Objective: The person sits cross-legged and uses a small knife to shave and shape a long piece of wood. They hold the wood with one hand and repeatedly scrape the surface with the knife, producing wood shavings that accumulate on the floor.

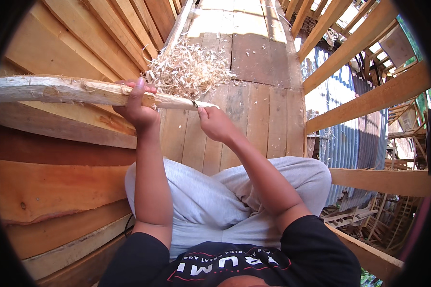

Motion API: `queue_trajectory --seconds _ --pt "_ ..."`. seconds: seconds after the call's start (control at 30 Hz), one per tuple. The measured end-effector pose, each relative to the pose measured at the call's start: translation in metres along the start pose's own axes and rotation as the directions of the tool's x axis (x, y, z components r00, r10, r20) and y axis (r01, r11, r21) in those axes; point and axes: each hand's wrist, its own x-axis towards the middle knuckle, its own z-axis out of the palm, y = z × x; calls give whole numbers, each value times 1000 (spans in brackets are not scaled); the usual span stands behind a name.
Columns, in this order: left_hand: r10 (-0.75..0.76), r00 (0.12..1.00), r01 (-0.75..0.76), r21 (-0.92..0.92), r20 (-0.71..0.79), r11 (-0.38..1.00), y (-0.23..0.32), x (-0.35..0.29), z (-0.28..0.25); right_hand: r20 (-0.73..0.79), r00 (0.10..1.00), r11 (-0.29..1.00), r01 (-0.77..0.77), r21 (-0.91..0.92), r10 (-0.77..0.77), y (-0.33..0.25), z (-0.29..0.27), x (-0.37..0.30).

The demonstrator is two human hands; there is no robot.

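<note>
A long, pale, whittled wooden pole [57,90] runs in from the left edge and tapers to a tip just past my right hand. My left hand [141,107] is closed round it from below, thumb up on the near side and fingertips showing behind. At the thin end, my right hand [214,123] is a fist with a short dark blade [195,102] standing out of it against the wood, apparently a knife. Its handle is hidden in my fingers. Curly wood shavings [189,69] lie heaped on the floor just beyond both hands.
I sit cross-legged on a plank floor [261,119]. Stacked boards [67,191] line my left side. A wooden rail fence [368,110] stands along the right, with corrugated metal sheets [354,129] and scrap timber [364,222] lower down outside it.
</note>
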Motion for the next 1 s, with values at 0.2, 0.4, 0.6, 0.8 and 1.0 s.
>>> queue_trajectory --seconds 0.2,0.4,0.6,0.8,1.0 --pt "-16 999 18 -33 49 999 0 -3 6 79 921 924 -382 -3 381 63 -14 16" --pt "42 999 -38 146 -25 989 -1 0 1 101 990 994 -100 41 95 -15 -13 -11" --pt "-9 1000 11 104 -22 995 -1 -2 7 46 993 993 -113 27 112 38 -3 16" --pt "-32 998 34 38 -54 999 -2 -2 10 -98 994 992 -65 -110 54 19 3 3" --pt "-8 1000 7 -20 -25 1000 -3 -2 2 -81 995 993 -62 -105 54 12 -1 6"
